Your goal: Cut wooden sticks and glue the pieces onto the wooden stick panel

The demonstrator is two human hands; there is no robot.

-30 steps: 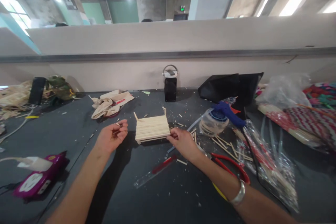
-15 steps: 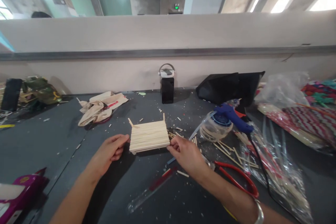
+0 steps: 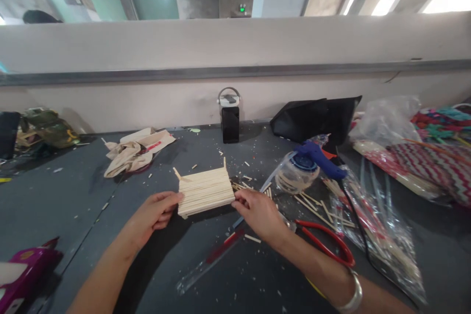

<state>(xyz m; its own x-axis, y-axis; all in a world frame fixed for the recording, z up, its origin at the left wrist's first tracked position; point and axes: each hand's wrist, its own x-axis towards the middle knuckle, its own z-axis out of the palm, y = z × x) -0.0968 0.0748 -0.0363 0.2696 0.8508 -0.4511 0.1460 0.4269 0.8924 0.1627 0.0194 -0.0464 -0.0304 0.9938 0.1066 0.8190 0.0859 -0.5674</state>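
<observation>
A small panel of pale wooden sticks [image 3: 206, 187], laid side by side, is held between my two hands just over the dark table. Two short stick ends poke up from its far corners. My left hand [image 3: 156, 216] pinches its left edge with thumb and curled fingers. At the right edge, my right hand [image 3: 259, 213] grips the near corner the same way. Loose sticks [image 3: 312, 211] lie to the right of my right hand, and red-handled pliers [image 3: 327, 240] rest beside that forearm, their jaws partly hidden by it.
A blue glue gun [image 3: 320, 157] lies over a clear jar [image 3: 294, 176]. Plastic-wrapped sticks [image 3: 382, 235] are at the right. A purple glue gun [image 3: 29, 270] sits at the near left. Crumpled cloth [image 3: 136, 149], a phone [image 3: 230, 125] and a black pouch [image 3: 312, 117] stand toward the partition.
The view has shifted slightly to the right. My left hand has come onto the panel's left edge, and the panel is tilted a little more; my right hand keeps its grip.
</observation>
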